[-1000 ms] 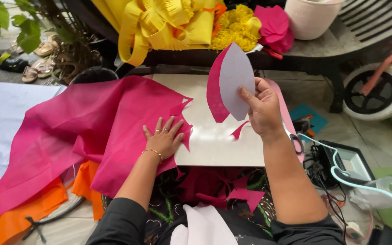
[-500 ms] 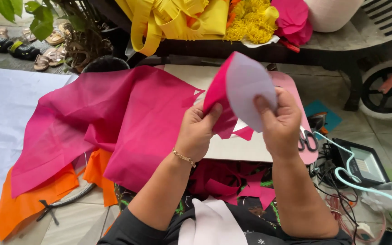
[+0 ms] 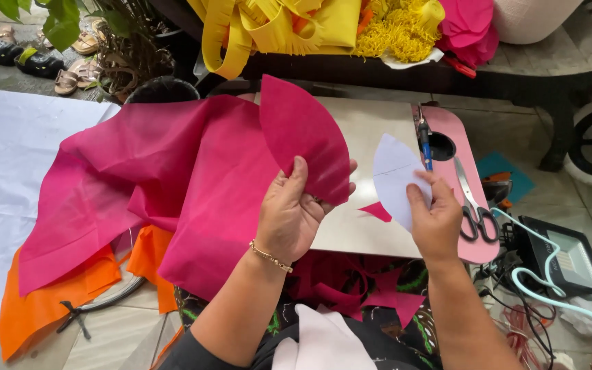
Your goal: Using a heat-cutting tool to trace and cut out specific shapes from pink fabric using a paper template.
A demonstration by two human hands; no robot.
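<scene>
My left hand (image 3: pixel 290 216) holds up a cut pink petal-shaped fabric piece (image 3: pixel 305 136) by its lower edge. My right hand (image 3: pixel 434 219) grips a white petal-shaped paper template (image 3: pixel 393 175), held apart to the right of the pink piece. Both are above a small table with a pale top (image 3: pixel 368 130) and pink rim. A large sheet of pink fabric (image 3: pixel 159 181) drapes over the table's left side. Pink offcuts (image 3: pixel 371 284) lie in my lap.
Scissors (image 3: pixel 473 205) and a blue pen (image 3: pixel 425 140) rest on the table's pink right edge. Orange fabric (image 3: pixel 56 294) lies lower left on a white sheet (image 3: pixel 1 151). Yellow and pink decorations (image 3: pixel 351 24) sit on a bench behind. A floodlight and cables (image 3: pixel 549 264) lie at right.
The hands have separated: the pink piece, earlier held together with the white template, is now in my left hand alone and the template in my right.
</scene>
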